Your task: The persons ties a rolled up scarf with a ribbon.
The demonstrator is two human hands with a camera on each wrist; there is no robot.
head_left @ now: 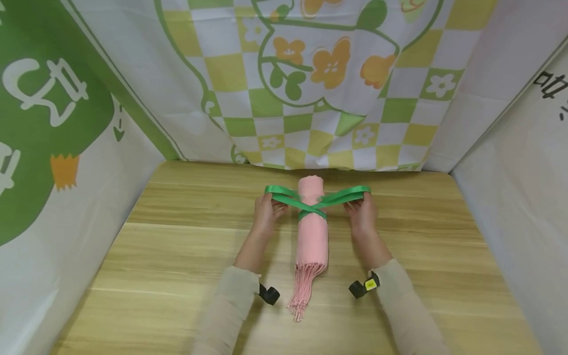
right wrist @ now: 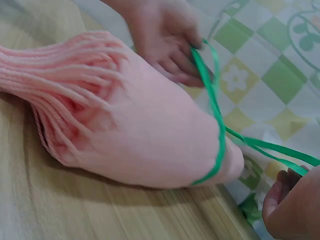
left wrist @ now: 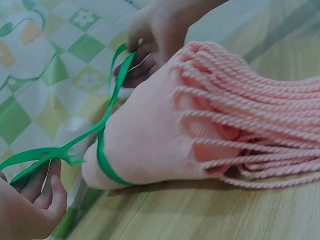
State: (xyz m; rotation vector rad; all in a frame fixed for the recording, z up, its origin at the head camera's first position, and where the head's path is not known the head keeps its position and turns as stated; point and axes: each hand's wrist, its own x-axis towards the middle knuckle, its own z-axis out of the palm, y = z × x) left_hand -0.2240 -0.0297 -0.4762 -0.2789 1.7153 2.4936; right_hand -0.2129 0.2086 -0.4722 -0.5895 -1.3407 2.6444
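A rolled pink scarf (head_left: 312, 241) with a twisted fringe lies lengthwise on the table, its fringe (left wrist: 260, 110) toward the person. Around its upper half runs a green ribbon (head_left: 313, 210), crossed on top of the roll. To the left of the scarf, my left hand (head_left: 265, 213) pinches one loop of the ribbon between thumb and fingers. On the other side, my right hand (head_left: 363, 214) pinches the opposite loop. Both loops are held out sideways, raised off the table. In the right wrist view, the ribbon (right wrist: 215, 115) presses into the scarf.
The wood-grain table (head_left: 177, 256) extends around the scarf. A checked, flower-printed cloth (head_left: 328, 123) hangs behind its far edge, and printed white sheets (head_left: 523, 197) stand along both sides. Each wrist wears a small black camera (head_left: 268, 294).
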